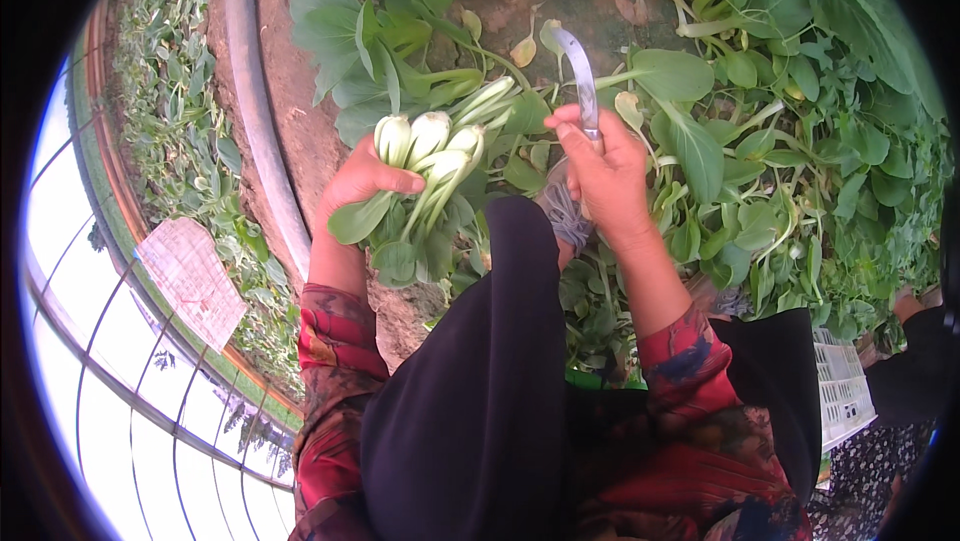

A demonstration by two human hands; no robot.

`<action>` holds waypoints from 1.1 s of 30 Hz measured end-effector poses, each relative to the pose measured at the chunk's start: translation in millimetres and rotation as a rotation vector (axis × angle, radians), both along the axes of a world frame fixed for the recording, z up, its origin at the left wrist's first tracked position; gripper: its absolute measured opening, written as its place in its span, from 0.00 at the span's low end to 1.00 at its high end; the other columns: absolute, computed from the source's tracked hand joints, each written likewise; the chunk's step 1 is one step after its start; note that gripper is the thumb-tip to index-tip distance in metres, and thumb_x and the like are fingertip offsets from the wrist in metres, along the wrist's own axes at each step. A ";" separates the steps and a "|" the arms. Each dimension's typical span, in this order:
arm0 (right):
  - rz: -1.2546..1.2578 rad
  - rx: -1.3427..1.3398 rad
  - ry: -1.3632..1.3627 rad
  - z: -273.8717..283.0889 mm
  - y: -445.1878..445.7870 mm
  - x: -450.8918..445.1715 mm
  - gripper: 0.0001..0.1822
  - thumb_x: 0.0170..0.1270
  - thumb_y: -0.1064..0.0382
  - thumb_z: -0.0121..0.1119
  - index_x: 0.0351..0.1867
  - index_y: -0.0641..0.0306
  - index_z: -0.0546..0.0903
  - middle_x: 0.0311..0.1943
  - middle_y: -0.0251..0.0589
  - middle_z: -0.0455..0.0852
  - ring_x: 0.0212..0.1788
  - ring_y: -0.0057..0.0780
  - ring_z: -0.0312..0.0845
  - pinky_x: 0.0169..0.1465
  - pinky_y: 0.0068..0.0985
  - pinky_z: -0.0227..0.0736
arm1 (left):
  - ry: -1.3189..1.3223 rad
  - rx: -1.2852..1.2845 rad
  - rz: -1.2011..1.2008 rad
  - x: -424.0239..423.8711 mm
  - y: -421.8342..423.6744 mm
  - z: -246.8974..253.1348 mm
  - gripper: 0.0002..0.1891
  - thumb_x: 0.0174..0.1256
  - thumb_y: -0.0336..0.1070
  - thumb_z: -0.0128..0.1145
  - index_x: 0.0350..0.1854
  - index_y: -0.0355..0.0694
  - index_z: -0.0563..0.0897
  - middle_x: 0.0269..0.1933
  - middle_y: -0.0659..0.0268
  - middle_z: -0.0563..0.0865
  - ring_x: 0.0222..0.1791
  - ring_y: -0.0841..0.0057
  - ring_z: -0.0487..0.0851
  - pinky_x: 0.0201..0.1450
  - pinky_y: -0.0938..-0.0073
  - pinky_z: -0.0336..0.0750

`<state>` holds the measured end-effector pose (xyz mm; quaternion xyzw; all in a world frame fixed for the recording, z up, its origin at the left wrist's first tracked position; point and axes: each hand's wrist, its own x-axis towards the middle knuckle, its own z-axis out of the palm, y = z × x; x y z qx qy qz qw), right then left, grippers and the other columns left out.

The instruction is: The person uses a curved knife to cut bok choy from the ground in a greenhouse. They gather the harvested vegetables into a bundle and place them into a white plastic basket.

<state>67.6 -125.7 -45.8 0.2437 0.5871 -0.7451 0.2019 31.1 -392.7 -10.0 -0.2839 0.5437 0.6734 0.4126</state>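
My left hand [371, 175] holds a bunch of several cut bok choy [429, 137], white-green bases up and leaves hanging below the fingers. In my right hand [606, 166] is the handle of a small sickle [581, 75]; its curved metal blade points up and away from me. Between the hands a leafy stem [529, 113] lies near my right fingertips; whether the fingers touch it I cannot tell. Leafy bok choy plants [390, 38] stand in the soil just beyond the bunch.
A thick grey hose [259, 90] runs along bare soil on the left. Loose greens [757, 166] cover the ground at right. My knees rise close below the hands. A white plastic crate [840, 387] and another person's arm [911, 361] are at lower right; a pale crate [191, 278] stands left.
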 end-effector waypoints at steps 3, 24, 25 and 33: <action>0.016 -0.123 -0.120 -2.1 -15.9 -19.3 0.16 0.61 0.63 0.64 0.49 0.66 0.77 0.20 0.26 0.75 0.16 0.12 0.66 0.17 0.16 0.62 | 0.054 0.005 0.057 6.1 -4.7 3.6 0.41 0.32 0.17 0.68 0.60 0.31 0.71 0.51 0.60 0.82 0.50 0.69 0.82 0.58 0.68 0.73; -0.258 -0.380 -0.016 28.7 -12.4 -31.2 0.23 0.54 0.77 0.65 0.53 0.69 0.76 0.47 0.46 0.83 0.16 0.10 0.67 0.15 0.11 0.65 | 0.150 0.073 0.034 -2.1 17.5 64.0 0.42 0.28 0.17 0.66 0.59 0.26 0.71 0.49 0.55 0.83 0.49 0.67 0.82 0.58 0.68 0.74; -0.295 -0.394 0.005 34.0 -11.6 -30.8 0.23 0.54 0.77 0.65 0.53 0.69 0.76 0.46 0.46 0.83 0.16 0.10 0.67 0.15 0.11 0.65 | 0.146 0.093 0.027 -3.9 20.5 66.1 0.42 0.28 0.16 0.66 0.59 0.26 0.71 0.49 0.55 0.83 0.49 0.67 0.82 0.58 0.68 0.74; -0.186 -0.392 -0.035 41.1 -8.1 -46.5 0.25 0.54 0.69 0.69 0.55 0.66 0.76 0.35 0.36 0.83 0.15 0.11 0.65 0.17 0.12 0.62 | 0.096 0.130 -0.279 -23.0 49.9 64.2 0.41 0.32 0.19 0.69 0.59 0.29 0.73 0.51 0.57 0.83 0.52 0.72 0.81 0.59 0.72 0.72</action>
